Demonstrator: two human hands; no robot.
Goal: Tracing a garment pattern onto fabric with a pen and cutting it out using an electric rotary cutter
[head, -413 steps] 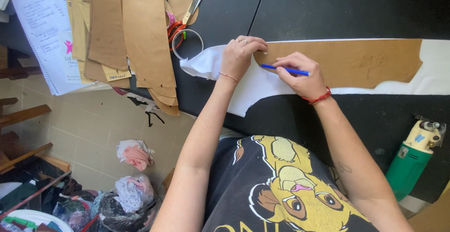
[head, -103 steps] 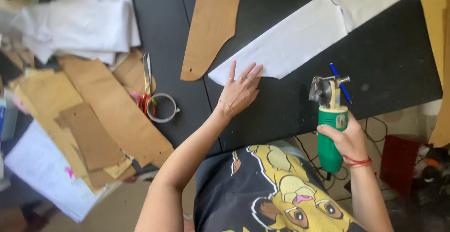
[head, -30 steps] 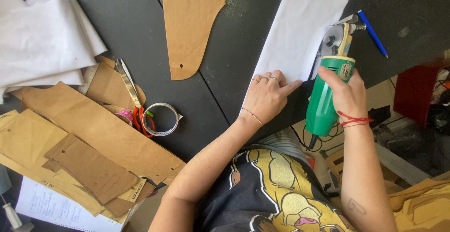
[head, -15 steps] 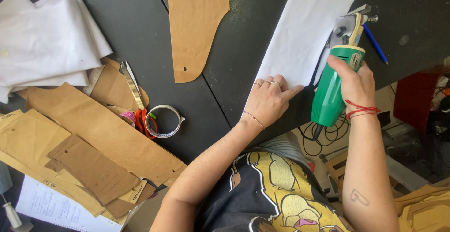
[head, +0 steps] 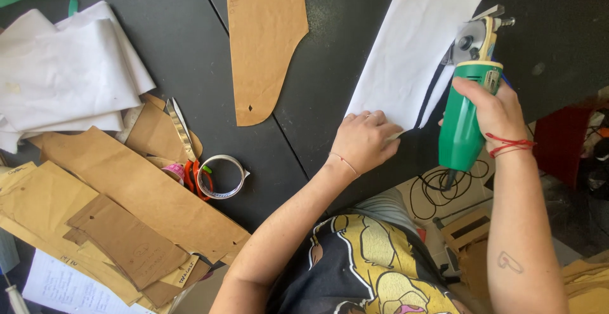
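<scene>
Cloth (head: 412, 47), white and limp, lay on the black table (head: 190, 66), likely to slip unless pinned. The left hand (head: 363, 141) pressed its near edge, fingers together. The right hand (head: 491, 108) was clamped around a green cutter (head: 464, 124) at its right edge.

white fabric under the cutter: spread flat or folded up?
Spread flat. The white fabric lies smooth on the black table; the left hand presses its near edge, and the right hand holds the green cutter at its side.
</scene>
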